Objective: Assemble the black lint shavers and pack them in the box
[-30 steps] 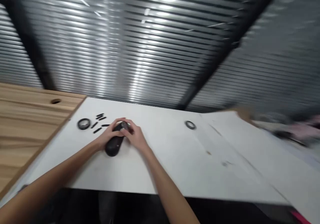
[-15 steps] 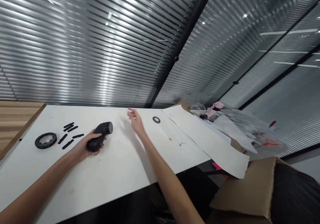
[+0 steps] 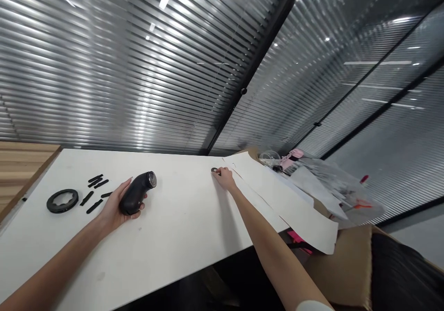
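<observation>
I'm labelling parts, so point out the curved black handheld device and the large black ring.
Curved black handheld device point(image 3: 133, 194): head view, middle of its dark body.
Large black ring point(image 3: 61, 208): head view, front of its rim.

From the middle of the white tabletop point(image 3: 173, 228), we see a large dark ring point(image 3: 51, 204) lying flat at nine o'clock, black strips point(image 3: 86, 198) scattered at ten, a small dark ring point(image 3: 213, 169) partly hidden by fingers point(image 3: 218, 173) at two, and a long white sheet point(image 3: 277, 193) overhanging at three.
</observation>
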`<act>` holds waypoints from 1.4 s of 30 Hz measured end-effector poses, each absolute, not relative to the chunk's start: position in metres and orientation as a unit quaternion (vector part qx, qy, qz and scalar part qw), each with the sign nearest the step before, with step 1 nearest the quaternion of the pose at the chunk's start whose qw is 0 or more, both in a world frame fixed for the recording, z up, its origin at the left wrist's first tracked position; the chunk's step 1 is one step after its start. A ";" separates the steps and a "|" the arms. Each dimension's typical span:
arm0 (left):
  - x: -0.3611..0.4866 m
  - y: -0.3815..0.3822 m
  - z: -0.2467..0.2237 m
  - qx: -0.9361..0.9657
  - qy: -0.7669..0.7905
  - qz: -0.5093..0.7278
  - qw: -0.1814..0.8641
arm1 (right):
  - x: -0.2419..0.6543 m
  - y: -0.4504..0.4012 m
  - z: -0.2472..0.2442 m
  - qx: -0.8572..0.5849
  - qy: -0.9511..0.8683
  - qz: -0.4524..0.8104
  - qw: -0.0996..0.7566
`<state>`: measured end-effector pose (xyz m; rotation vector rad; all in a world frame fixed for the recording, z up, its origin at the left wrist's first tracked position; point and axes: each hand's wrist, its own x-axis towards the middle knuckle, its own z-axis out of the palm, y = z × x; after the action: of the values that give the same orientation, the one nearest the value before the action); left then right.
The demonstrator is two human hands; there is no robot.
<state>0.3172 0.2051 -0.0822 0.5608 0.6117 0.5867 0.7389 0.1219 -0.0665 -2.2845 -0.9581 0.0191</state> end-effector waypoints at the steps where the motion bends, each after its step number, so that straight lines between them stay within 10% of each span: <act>1: 0.317 0.205 -0.082 0.268 0.290 0.281 0.875 | 0.738 0.124 -0.064 -0.865 -0.375 0.006 0.332; 17: 0.318 0.213 -0.089 0.225 0.273 0.298 0.887 | 0.510 0.190 -0.094 -0.460 -0.605 0.374 0.532; 42: 0.313 0.207 -0.102 0.456 0.228 0.168 0.844 | 0.521 0.180 -0.093 -0.523 -0.573 0.379 0.504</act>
<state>0.3129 0.2074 -0.1023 0.9626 0.4803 0.3556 0.5213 0.1796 -0.0929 -1.2639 -1.3832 0.9162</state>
